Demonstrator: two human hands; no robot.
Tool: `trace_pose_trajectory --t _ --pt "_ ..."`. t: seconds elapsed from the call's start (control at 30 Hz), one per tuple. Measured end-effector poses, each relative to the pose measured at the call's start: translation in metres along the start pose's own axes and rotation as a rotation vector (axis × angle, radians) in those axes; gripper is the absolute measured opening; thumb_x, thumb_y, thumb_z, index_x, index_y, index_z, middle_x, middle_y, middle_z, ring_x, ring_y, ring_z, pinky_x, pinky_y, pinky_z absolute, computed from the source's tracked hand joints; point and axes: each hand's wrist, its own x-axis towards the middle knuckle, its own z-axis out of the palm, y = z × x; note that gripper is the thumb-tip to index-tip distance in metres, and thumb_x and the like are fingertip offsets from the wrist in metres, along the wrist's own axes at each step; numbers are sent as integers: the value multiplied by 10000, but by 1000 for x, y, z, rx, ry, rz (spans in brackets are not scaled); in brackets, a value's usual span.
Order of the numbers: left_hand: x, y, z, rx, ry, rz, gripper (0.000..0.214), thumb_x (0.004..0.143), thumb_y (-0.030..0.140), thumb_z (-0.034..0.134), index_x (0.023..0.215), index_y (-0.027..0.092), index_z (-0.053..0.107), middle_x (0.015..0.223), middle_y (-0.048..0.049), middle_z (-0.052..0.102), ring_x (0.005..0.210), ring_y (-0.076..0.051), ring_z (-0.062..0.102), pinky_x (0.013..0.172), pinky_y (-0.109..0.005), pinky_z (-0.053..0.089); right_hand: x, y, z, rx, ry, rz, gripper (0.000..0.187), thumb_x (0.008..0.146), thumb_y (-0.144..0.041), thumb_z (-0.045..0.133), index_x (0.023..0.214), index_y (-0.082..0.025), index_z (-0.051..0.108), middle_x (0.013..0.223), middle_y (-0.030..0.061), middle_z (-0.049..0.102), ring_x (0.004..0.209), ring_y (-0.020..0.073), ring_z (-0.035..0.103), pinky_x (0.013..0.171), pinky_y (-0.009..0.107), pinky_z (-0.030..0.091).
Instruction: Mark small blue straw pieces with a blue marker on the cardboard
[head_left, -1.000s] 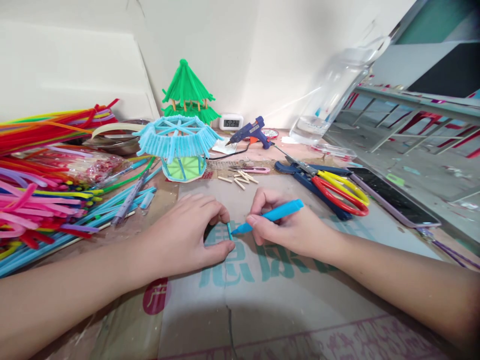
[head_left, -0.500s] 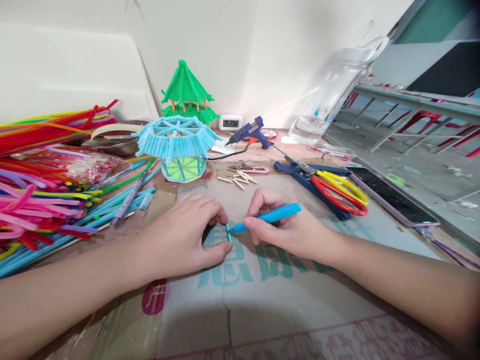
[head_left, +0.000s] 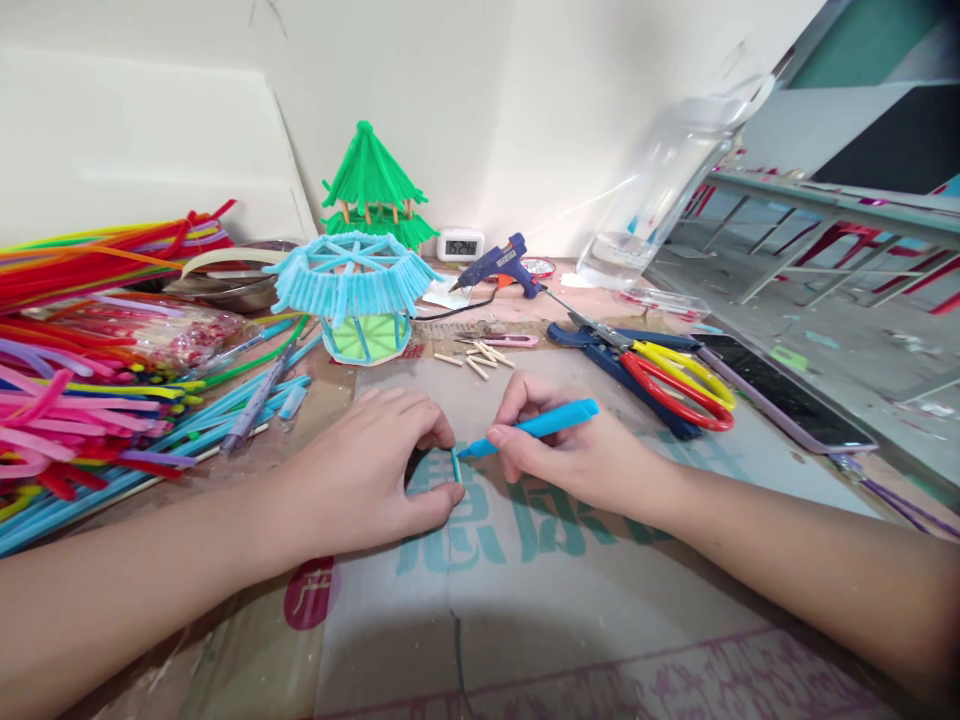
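The slim blue marker (head_left: 551,419) grasped in the right hand (head_left: 574,458) has edged slightly along the short blue-tinted stick (head_left: 456,467), pinched between left hand (head_left: 382,450) thumb and fingertip. Beyond lie pale wooden sticks (head_left: 477,369) and, rightward, red-and-yellow-handled scissors (head_left: 675,374).

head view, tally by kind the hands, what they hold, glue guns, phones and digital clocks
Left hand and right hand: 2
Blue marker: 1
Small stick: 1
Glue gun: 1
Phone: 1
Digital clock: 1
Total: 7
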Motion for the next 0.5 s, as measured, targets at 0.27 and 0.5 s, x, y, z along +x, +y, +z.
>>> trace_pose_trajectory --t 0.27,0.5 --pt "1 0 0 18 7 7 251 806 409 659 899 191 577 910 -34 599 868 -237 555 749 -372 393 -1 3 1 68 -65 10 202 847 -255 685 800 -205 495 588 -34 616 513 103 544 470 202 395" --pt "0 0 0 17 12 1 248 801 404 665 903 196 577 909 -35 610 867 -238 563 734 -363 392 0 2 0 10 -21 -47 193 875 -283 658 796 -200 502 606 -17 626 537 109 554 486 209 414"
